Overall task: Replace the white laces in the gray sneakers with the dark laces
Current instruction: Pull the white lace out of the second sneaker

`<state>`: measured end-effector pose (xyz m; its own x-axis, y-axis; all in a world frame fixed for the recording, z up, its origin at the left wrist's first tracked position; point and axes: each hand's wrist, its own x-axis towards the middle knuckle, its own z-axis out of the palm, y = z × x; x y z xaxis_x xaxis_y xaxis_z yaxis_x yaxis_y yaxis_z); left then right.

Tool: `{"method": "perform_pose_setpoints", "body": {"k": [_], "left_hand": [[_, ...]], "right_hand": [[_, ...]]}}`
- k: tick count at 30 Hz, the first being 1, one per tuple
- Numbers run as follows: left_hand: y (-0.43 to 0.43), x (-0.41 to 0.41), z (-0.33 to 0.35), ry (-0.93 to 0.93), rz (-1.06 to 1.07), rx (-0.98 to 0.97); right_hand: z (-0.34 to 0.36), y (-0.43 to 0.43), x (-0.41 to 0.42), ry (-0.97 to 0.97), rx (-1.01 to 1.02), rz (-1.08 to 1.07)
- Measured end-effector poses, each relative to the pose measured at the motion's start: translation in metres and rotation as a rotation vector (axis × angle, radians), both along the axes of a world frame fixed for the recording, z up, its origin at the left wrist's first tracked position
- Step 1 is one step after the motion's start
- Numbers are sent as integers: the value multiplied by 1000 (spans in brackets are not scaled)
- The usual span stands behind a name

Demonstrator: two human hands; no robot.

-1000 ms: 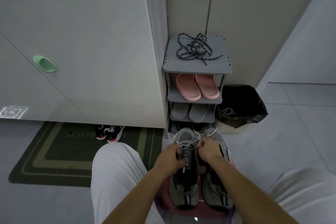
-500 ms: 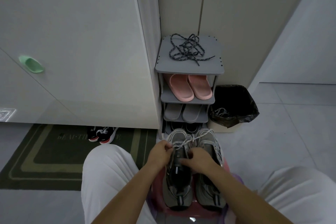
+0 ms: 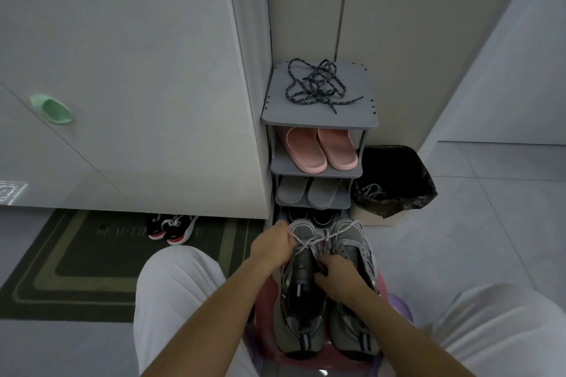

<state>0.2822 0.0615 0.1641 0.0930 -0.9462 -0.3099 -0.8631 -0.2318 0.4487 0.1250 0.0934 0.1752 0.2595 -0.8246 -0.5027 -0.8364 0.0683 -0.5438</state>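
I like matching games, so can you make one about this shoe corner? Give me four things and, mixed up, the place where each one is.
Things
1. dark laces
2. pink slippers
3. black and red sneakers
4. gray sneakers

Places
A. on the green mat
B. on the pink stool
C. on top of the shoe rack
D. on the rack's second shelf

Pairs: 1-C, 2-D, 3-A, 4-B
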Motion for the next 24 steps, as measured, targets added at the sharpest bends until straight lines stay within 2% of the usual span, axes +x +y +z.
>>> {"method": "perform_pose_setpoints", "body": {"k": [5, 9, 14, 18, 20, 24], "left_hand": [[15, -1, -8, 349, 186, 64], [31, -7, -17, 514, 396, 4], [22, 4, -16, 504, 439, 30], [2, 7, 2, 250, 222, -11], [-3, 3, 8, 209, 186, -6], [8, 1, 3, 341, 248, 28]], "right_hand": [[0, -2, 0, 4, -13, 37], [1, -1, 1, -8, -42, 62], [-1, 1, 1, 9, -53, 39], [-1, 5, 5, 46, -46, 20], [-2, 5, 5, 63, -41, 14], [-2, 6, 6, 57, -38, 4]]}}
